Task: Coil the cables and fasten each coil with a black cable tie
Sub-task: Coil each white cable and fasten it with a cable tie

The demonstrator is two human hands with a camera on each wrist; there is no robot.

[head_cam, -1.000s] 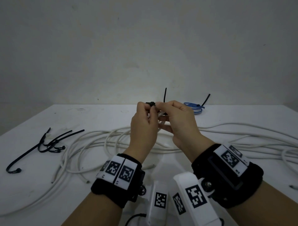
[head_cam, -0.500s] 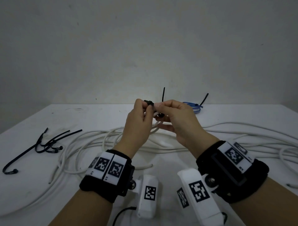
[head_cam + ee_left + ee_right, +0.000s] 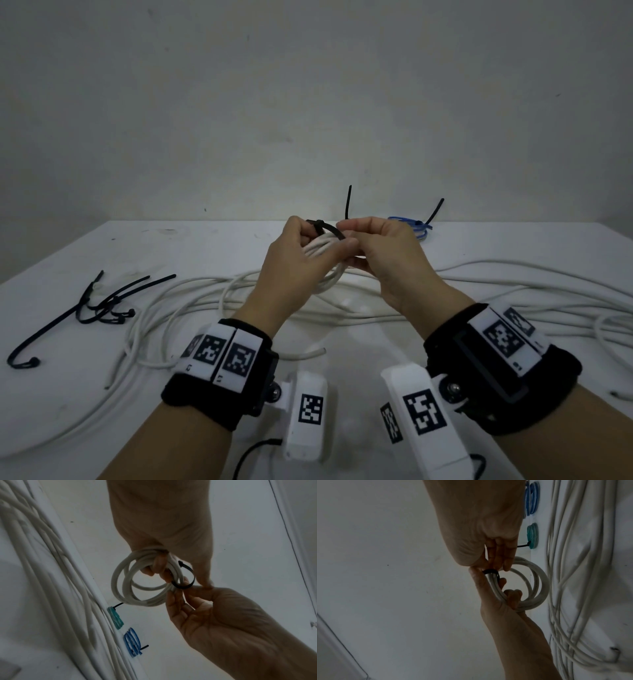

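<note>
Compared with the earlier frames, both hands sit slightly lower and further apart, and the white cable coil (image 3: 323,255) now shows plainly between them with the black cable tie (image 3: 328,229) looped over its strands. The loop is threaded but slack: in the left wrist view the tie (image 3: 186,580) stands clear of the bundle on one side, so fastening appears begun and not finished. The left hand (image 3: 297,265) holds the coil above the table, fingers curled round the gathered strands, with the tie's head at its fingertips. The right hand (image 3: 383,255) pinches the tie's strap between thumb and forefinger beside the loop; its other fingers are loosely extended. The free tail of the tie (image 3: 348,202) stands upright behind the hands. A pull on that tail would probably close the loop.

Beyond the coil, a blue coil (image 3: 133,642) and a teal coil (image 3: 115,618) lie side by side at the far edge of the table (image 3: 51,394), each with a black tie end protruding, so they seem already fastened. Loose white cable (image 3: 513,294) sprawls across the table beneath and to both sides of the hands; this length probably awaits coiling. Spare black cable ties (image 3: 99,305) lie in a small heap at the left, well apart from the hands. Nothing obstructs the tie; the left fingertips lie close to its loop and could be caught as it closes.
</note>
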